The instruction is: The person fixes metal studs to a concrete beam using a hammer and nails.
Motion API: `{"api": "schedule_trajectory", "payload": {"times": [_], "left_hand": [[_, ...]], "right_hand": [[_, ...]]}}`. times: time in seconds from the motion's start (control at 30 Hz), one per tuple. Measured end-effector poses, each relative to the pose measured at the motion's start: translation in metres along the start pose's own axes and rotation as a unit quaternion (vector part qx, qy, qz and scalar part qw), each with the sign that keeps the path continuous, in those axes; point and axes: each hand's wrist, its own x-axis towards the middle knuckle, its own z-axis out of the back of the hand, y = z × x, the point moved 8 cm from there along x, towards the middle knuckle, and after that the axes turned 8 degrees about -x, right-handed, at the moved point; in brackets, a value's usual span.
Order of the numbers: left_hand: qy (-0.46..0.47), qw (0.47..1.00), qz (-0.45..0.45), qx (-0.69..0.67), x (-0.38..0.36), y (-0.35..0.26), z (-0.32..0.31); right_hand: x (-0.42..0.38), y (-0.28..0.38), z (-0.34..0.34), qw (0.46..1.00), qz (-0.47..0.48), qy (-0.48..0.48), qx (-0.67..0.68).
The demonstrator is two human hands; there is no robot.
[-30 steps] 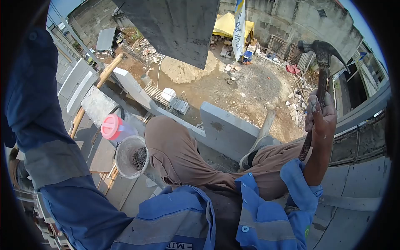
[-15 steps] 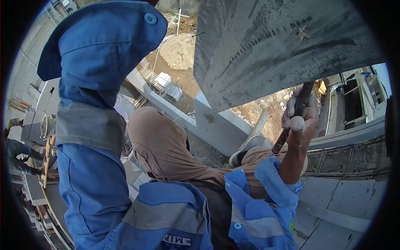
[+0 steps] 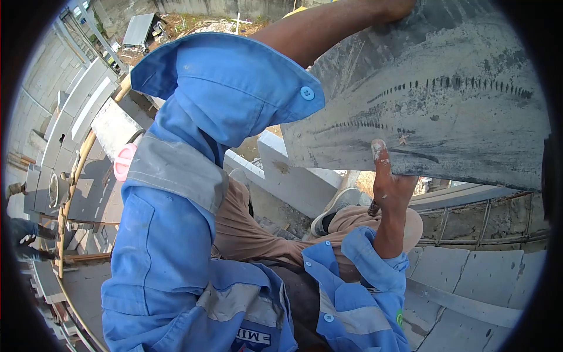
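Note:
A large grey board [image 3: 469,129] with dark smears and a row of short dark marks fills the upper right. My right hand [image 3: 394,185] grips its lower edge, thumb flat on the face and the other fingers mostly hidden. The dark textured end of a rod-like tool [image 3: 373,208] shows beside this hand; the rest is hidden. My left arm reaches across the top, and my left hand [image 3: 400,8] is at the board's upper part, cut off by the frame edge, its fingers not visible.
Below the board are pale block walls [image 3: 305,188] and my shoe [image 3: 337,211]. Grey blocks [image 3: 469,276] lie at the lower right, by wall sections with metal bars [image 3: 463,226]. At left are a bamboo pole [image 3: 75,176], a pink object [image 3: 124,162] and another person's dark-clothed limbs [image 3: 26,234].
My left arm has swung right, its forearm now in view. The board has turned and dropped lower. My right hand has gone from the tool handle's grip to the board's edge, thumb extended.

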Motion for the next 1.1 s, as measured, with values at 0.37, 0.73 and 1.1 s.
{"api": "schedule_trajectory", "payload": {"times": [0.37, 0.73, 1.1], "left_hand": [[0.029, 0.999, -0.001, -0.019, -0.022, 0.076, -0.043], [0.018, 0.998, 0.038, -0.043, -0.047, 0.051, -0.045], [-0.190, 0.975, 0.061, 0.093, -0.146, 0.034, 0.078]], "right_hand": [[-0.010, -0.027, -0.002, 0.997, -0.069, -0.031, 0.004], [-0.020, -0.060, -0.011, 0.995, -0.082, -0.052, -0.008], [0.021, 0.001, -0.048, 0.979, -0.038, -0.061, 0.190]]}}
